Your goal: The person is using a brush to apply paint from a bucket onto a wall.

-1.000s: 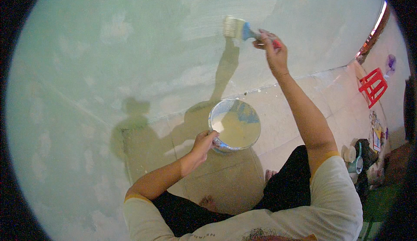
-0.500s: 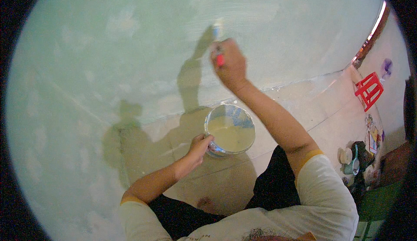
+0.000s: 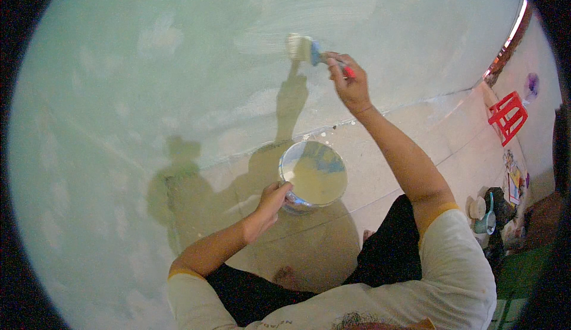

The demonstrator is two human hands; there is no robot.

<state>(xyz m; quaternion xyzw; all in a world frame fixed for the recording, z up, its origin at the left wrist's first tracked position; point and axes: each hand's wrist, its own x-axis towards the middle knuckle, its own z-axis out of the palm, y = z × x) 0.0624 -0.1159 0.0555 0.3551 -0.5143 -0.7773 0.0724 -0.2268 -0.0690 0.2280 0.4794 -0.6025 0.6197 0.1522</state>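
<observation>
In my right hand [image 3: 350, 83] is a paintbrush [image 3: 314, 52] with pale bristles, a blue band and a red-ended handle. My fingers are closed round the handle, and the bristles point left, at the pale green wall [image 3: 196, 80]. Whether the tips touch the wall I cannot tell. My left hand [image 3: 275, 204] grips the near left rim of a round paint bucket [image 3: 330, 160], thumb over the edge. The bucket is tilted toward me; pale paint lies inside, and its inner wall is streaked blue and white. Whitish strokes mark the wall round the brush.
Light floor tiles [image 3: 392, 157] meet the wall, with white paint spots along the join. At the right are a red plastic stool [image 3: 508, 118], a light blue dipper [image 3: 486, 222] and a dark bag [image 3: 503, 210]. My shadow falls across floor and wall.
My right hand has moved right and slightly down, and the brush has swung from pointing up to pointing left. My left hand still holds the bucket in nearly the same place.
</observation>
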